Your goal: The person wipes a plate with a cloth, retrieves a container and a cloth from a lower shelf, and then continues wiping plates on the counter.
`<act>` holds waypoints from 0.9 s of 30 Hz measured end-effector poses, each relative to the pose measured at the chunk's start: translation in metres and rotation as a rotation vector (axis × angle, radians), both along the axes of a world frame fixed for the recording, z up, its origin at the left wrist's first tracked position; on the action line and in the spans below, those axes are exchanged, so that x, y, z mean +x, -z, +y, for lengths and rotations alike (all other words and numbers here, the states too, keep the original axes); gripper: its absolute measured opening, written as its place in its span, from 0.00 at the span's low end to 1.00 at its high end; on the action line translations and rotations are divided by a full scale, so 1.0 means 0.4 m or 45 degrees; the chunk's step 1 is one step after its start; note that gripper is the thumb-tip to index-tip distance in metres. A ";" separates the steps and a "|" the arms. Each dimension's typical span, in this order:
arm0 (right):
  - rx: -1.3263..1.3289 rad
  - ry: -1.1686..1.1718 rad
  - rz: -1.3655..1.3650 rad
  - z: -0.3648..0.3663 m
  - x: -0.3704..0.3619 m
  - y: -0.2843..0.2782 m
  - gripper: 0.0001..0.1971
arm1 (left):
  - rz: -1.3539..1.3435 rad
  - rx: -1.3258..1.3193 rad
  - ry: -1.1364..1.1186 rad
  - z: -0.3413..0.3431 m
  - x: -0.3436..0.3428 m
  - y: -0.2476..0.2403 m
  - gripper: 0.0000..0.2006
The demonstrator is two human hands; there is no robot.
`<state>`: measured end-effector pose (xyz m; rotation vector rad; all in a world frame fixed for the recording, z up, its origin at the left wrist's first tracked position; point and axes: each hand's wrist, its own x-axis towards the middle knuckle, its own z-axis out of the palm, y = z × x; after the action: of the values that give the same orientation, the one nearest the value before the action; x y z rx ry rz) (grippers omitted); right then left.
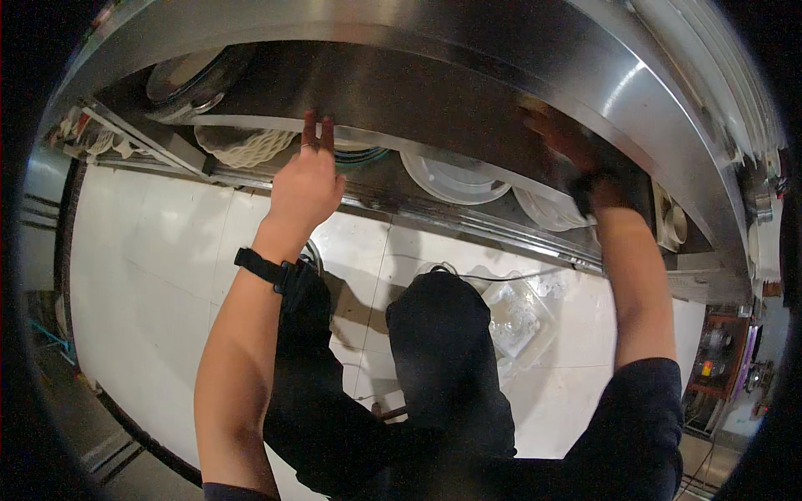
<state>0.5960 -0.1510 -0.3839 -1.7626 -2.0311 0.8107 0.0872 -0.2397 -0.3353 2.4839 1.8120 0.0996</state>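
Observation:
My left hand (pixel 307 185) rests at the front lip of a steel shelf (pixel 418 92) under the counter. Two of its fingers stretch over the lip and nothing shows in its grip. Further right, my right hand (pixel 564 140) reaches in over the same shelf, dim and a little blurred. Its fingers look stretched out, with no object visible in them. Below the left hand's side, a cream lattice basket (pixel 255 149) lies on the lower shelf. Between the hands on that level sit a round whitish tub (pixel 455 179) and, right of it, another pale round container (pixel 547 209).
The steel counter edge (pixel 501 42) curves above my hands. A round metal-rimmed dish (pixel 180 83) stands at the shelf's left end. On the tiled floor, a clear square container (pixel 514 321) lies right of my knees, with a dark cable (pixel 493 277) nearby.

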 end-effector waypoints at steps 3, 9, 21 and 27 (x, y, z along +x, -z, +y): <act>0.371 -0.093 -1.067 -0.204 0.298 -0.063 0.24 | -0.046 -0.041 0.025 0.009 0.006 -0.015 0.41; 0.404 -0.251 -1.502 -0.291 0.459 -0.094 0.26 | -0.185 0.053 0.013 0.034 0.049 -0.021 0.13; 0.654 -0.519 -0.412 0.390 -0.850 -0.121 0.23 | -0.301 0.319 0.060 0.030 0.036 0.032 0.06; 0.590 -0.517 -0.574 0.405 -1.140 -0.119 0.24 | -0.268 0.368 0.105 0.015 -0.041 0.039 0.07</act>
<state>0.1399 0.0108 -0.3362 -1.3705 -2.6471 -0.0014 0.0707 -0.2337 -0.3510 2.6074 1.7123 0.6351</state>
